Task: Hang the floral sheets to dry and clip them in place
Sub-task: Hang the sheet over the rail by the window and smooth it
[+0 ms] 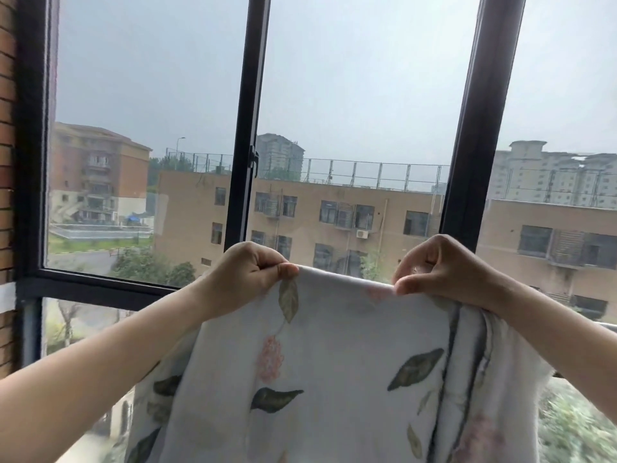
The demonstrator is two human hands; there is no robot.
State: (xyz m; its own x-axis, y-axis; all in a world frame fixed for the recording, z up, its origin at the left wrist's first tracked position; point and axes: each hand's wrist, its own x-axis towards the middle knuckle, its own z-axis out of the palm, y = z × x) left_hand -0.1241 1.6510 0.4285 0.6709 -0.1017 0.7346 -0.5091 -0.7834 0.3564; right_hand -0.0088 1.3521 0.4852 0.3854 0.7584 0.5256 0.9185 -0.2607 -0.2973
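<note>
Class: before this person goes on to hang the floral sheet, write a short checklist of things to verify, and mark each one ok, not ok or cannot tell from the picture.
1. Left hand pinches the top edge of the floral sheet: ok.
2. Right hand pinches the same edge: ok.
3. Edge between the two hands is stretched fairly straight: ok.
4. Sheet hangs flat: not ok; it bunches in folds under the right hand.
5. A line or rail to hang it on is in view: cannot tell; only a thin bar end shows past the right forearm.
6. Clips within reach: cannot tell; none are visible.
</note>
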